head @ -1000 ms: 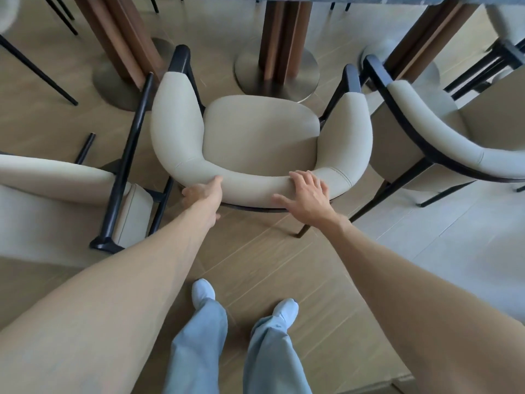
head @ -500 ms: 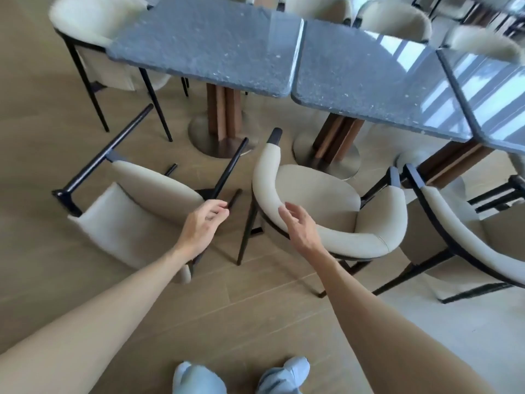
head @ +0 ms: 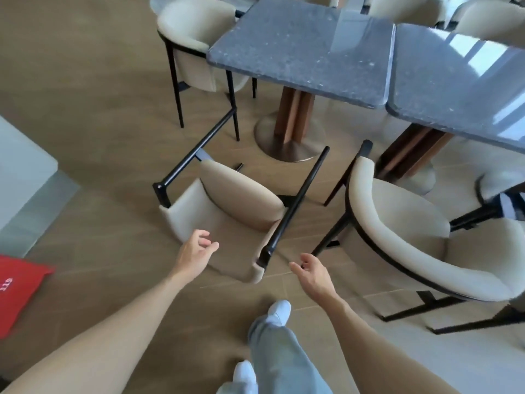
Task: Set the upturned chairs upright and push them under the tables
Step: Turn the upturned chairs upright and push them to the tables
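A cream chair with black legs [head: 227, 211] lies tipped over on the wooden floor, its legs pointing toward the tables. My left hand [head: 196, 253] hovers open just above its near edge, fingers curled, holding nothing. My right hand [head: 311, 273] is open to the right of the chair's near black leg, not touching it. A second cream chair [head: 403, 237] stands upright at the right, short of the dark stone table [head: 301, 46].
A second dark table [head: 460, 89] adjoins the first on the right. An upright chair [head: 193, 32] sits at the far left table corner. A red bag [head: 17, 291] lies on the floor at left beside a pale block [head: 20, 166]. My feet stand below.
Both hands have let go of the upright chair's backrest and swung left toward the tipped chair. My view has turned left and I have stepped that way.
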